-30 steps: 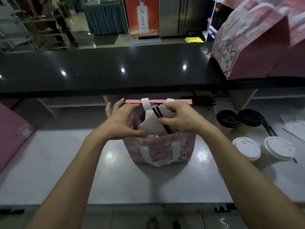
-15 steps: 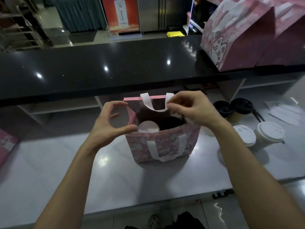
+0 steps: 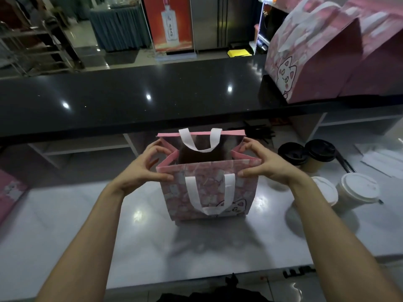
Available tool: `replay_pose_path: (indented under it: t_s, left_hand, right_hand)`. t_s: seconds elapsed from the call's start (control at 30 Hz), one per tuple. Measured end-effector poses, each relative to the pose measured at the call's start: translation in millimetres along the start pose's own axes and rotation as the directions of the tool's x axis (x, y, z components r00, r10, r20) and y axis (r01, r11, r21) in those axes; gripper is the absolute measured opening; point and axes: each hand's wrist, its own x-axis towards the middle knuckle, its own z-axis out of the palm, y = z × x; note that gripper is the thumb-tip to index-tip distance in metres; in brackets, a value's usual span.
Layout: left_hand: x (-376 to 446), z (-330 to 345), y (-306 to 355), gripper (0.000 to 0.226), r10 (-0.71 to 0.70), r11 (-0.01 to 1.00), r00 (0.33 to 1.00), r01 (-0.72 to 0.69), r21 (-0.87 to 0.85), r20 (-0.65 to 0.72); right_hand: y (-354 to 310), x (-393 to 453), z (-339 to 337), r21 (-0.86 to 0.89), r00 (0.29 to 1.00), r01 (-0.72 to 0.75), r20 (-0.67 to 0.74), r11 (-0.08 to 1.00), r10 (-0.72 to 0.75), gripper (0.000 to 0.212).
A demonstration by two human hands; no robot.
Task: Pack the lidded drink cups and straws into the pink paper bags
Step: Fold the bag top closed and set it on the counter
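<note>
No legible wording is found anywhere. Dark vertical characters are seen on the white bottle pictured on the red poster [image 3: 169, 22] at the far side, but they cannot be read (too small and blurred). Only a cartoon cat face, without lettering, is printed on the pink paper bag [image 3: 208, 190].

Single head-mounted wide-angle view, looking forward and down from above the grey worktop [image 3: 65, 247]. Close range: both forearms enter from the bottom corners. Black counter [image 3: 130, 101] crosses mid-frame; shop floor beyond it fills the top edge. Strong barrel distortion at the edges. No second view.
</note>
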Motion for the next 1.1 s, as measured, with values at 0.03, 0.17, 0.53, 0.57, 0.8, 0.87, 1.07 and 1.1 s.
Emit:
replay_pose_path:
  t_s: [0.03, 0.17, 0.53, 0.57, 0.8, 0.87, 1.07, 1.1]
  left_hand:
    - [1, 0, -1, 0.083, 0.007, 1.000, 0.999, -0.009, -0.029, -0.049]
    - [1, 8, -8, 0.076, 0.031, 0.997, 0.969, -0.047, -0.058, -0.246]
    - [20, 23, -22, 0.051, 0.166, 0.985, 0.897, -0.168, 0.032, -0.410]
    - [21, 23, -23, 0.047, 0.168, 0.984, 0.895, -0.178, 0.015, -0.413]
    - [31, 20, -32, 0.023, 0.155, 0.968, 0.900, -0.221, -0.122, -0.407]
    - [32, 22, -32, 0.022, 0.150, 0.965, 0.895, -0.225, -0.137, -0.420]
    - [35, 18, -30, 0.029, 0.209, 0.976, 0.854, -0.213, 0.047, -0.477]
    - [35, 17, -30, 0.031, 0.219, 0.975, 0.845, -0.205, 0.082, -0.488]
  right_hand:
    - [2, 3, 0, 0.026, 0.999, 0.001, -0.036, 1.000, 0.000, 0.084]
    - [14, 8, 3, 0.078, 0.984, 0.035, -0.179, 0.996, -0.021, 0.077]
    - [11, 27, 18, -0.244, 0.918, 0.151, -0.326, 0.958, -0.227, 0.052]
    - [11, 28, 19, -0.261, 0.910, 0.158, -0.335, 0.952, -0.243, 0.045]
    - [10, 30, 26, -0.262, 0.897, 0.143, -0.374, 0.955, -0.237, 0.058]
    - [11, 30, 26, -0.279, 0.896, 0.133, -0.377, 0.951, -0.236, 0.061]
    - [10, 30, 30, -0.465, 0.874, 0.139, -0.358, 0.875, -0.330, 0.045]
    - [9, 30, 30, -0.474, 0.873, 0.145, -0.352, 0.869, -0.338, 0.041]
